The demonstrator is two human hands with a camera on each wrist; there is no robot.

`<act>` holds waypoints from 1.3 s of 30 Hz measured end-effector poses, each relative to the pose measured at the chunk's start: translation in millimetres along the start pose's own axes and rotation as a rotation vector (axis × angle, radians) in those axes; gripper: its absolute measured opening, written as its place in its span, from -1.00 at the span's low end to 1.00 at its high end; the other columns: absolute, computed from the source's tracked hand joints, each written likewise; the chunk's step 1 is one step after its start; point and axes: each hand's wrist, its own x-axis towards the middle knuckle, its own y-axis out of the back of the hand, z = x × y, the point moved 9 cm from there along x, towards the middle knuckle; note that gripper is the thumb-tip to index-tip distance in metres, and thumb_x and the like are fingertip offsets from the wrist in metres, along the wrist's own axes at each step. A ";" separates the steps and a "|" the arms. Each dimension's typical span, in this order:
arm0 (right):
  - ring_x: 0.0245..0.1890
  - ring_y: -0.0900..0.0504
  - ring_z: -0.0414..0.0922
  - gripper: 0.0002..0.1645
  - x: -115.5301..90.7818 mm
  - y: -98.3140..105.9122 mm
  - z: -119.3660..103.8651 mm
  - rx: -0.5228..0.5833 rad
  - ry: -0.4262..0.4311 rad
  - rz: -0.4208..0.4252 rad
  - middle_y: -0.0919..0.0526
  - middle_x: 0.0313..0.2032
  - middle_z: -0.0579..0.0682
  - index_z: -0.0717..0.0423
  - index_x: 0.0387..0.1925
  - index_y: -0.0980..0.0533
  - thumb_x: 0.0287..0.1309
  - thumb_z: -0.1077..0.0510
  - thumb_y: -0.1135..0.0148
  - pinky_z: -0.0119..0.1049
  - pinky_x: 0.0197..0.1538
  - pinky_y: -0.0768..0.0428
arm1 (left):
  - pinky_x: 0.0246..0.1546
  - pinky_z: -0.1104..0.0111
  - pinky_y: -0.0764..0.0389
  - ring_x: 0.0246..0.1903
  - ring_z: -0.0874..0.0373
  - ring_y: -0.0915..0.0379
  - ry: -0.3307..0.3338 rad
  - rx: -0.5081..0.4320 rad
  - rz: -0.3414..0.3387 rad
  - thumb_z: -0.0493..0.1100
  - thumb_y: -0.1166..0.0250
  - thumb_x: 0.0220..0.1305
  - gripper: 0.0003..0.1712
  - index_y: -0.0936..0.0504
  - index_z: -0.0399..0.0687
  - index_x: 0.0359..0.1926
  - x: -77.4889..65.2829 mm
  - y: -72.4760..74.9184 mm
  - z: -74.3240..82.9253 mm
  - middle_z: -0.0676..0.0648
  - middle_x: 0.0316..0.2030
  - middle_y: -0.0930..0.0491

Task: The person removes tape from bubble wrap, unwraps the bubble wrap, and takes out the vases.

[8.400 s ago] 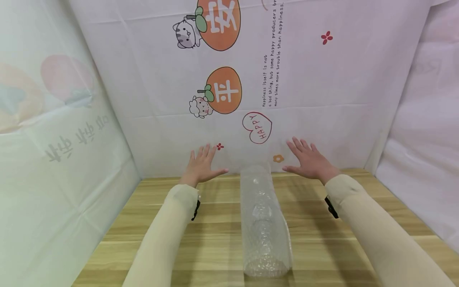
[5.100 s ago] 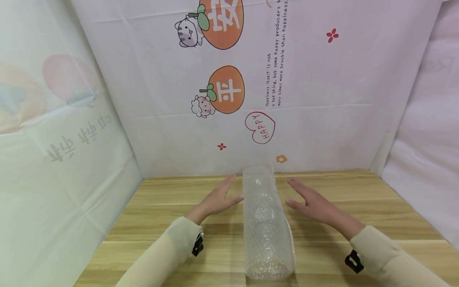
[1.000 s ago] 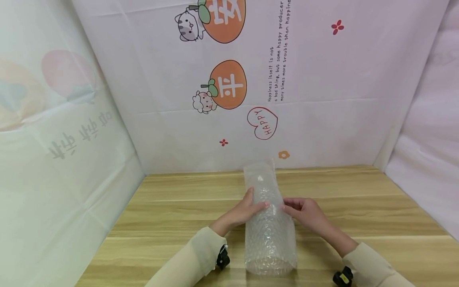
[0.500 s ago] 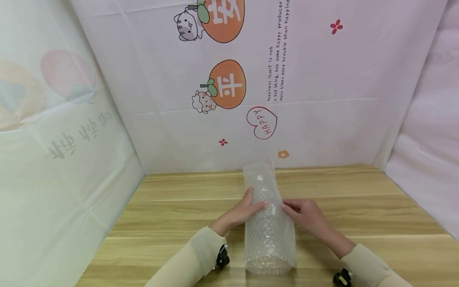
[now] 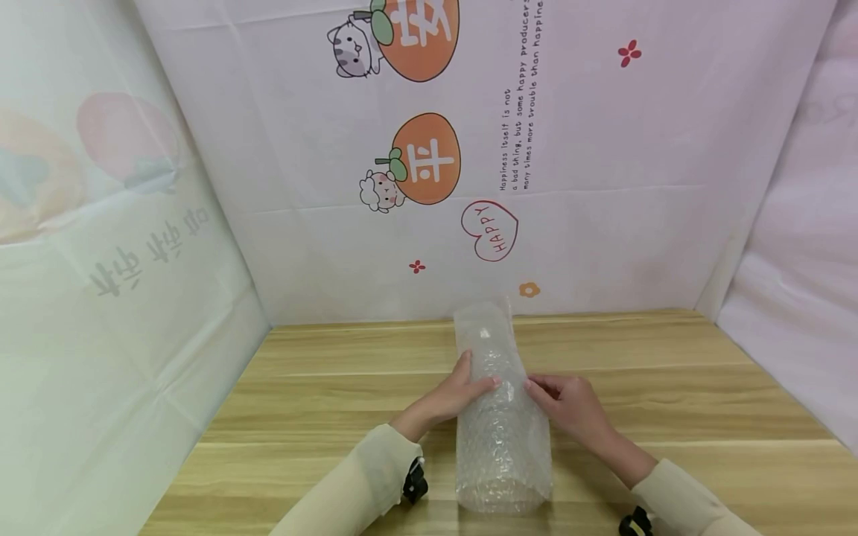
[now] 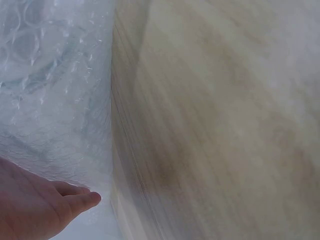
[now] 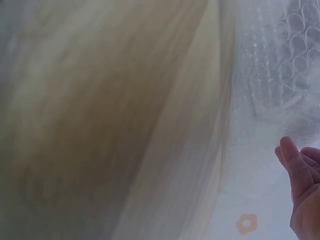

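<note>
Both grips (image 5: 450,393) (image 5: 576,403) hold bubble wrap (image 5: 499,447) on the wooden tabletop (image 5: 335,372), walled by printed cloth (image 5: 603,186).

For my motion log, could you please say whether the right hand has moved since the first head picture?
Yes, downward in view: beside the orange flower print then, the right hand now lies below it, pinching the bubble wrap.

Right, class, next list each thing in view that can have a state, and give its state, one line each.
Bubble wrap: rolled up, lying on the table, its far end toward the printed cloth.
Left hand: on the roll's left side, thumb on top; some fingers hidden.
Right hand: thumb and finger pinching the roll's right edge.
Printed cloth: hanging behind the table, creased.
</note>
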 end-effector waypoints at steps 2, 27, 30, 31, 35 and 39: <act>-0.47 -0.56 -0.32 -0.69 -0.7 0.5 2.3 0.012 -0.027 0.001 -0.65 -0.39 -0.10 0.09 -0.32 -0.64 0.07 -0.04 -0.16 -0.43 -0.50 -0.51 | 0.20 0.19 0.12 0.27 0.06 0.34 0.008 -0.004 0.000 0.36 -0.02 0.06 0.14 0.39 -0.16 0.34 -1.0 0.3 -0.5 -0.17 0.33 0.34; -0.40 -0.59 -0.20 -0.56 -2.4 1.6 21.0 0.236 -0.248 -0.075 -0.63 -0.28 0.02 0.16 -0.18 -0.58 0.11 -0.10 -0.10 -0.35 -0.41 -0.55 | 0.19 0.15 0.10 0.27 0.09 0.35 0.010 -0.005 0.004 0.38 0.00 0.06 0.12 0.39 -0.11 0.34 -1.2 1.8 -2.1 -0.13 0.33 0.34; -0.36 -0.60 -0.14 -0.52 -0.4 1.6 21.1 0.269 -0.254 -0.084 -0.63 -0.25 0.07 0.21 -0.15 -0.56 0.11 -0.10 -0.09 -0.35 -0.38 -0.55 | 0.20 0.17 0.12 0.27 0.09 0.35 0.010 -0.011 0.003 0.38 -0.01 0.06 0.13 0.39 -0.11 0.34 -2.2 1.4 -0.5 -0.14 0.33 0.34; -0.34 -0.60 -0.11 -0.51 0.6 1.4 21.6 0.290 -0.258 -0.087 -0.62 -0.25 0.08 0.24 -0.14 -0.55 0.11 -0.10 -0.09 -0.35 -0.36 -0.55 | 0.20 0.18 0.12 0.27 0.09 0.35 0.010 -0.012 0.003 0.37 -0.01 0.06 0.13 0.39 -0.12 0.34 -2.4 1.4 -0.2 -0.14 0.33 0.34; -0.24 -0.59 -0.04 -0.48 6.6 0.6 24.6 0.363 -0.255 -0.092 -0.59 -0.20 0.16 0.35 -0.10 -0.49 0.15 -0.05 -0.07 -0.33 -0.32 -0.55 | 0.20 0.16 0.11 0.27 0.08 0.34 0.012 -0.006 0.007 0.36 -0.02 0.07 0.12 0.39 -0.14 0.34 -1.9 1.0 -1.1 -0.15 0.33 0.33; -0.19 -0.57 -0.06 -0.50 14.8 -0.6 31.2 0.413 -0.261 -0.075 -0.55 -0.14 0.22 0.42 -0.08 -0.45 0.18 0.03 -0.05 -0.28 -0.28 -0.55 | 0.19 0.15 0.10 0.27 0.07 0.33 0.013 -0.013 0.009 0.35 -0.03 0.07 0.13 0.38 -0.15 0.34 -2.0 0.9 -1.2 -0.16 0.33 0.32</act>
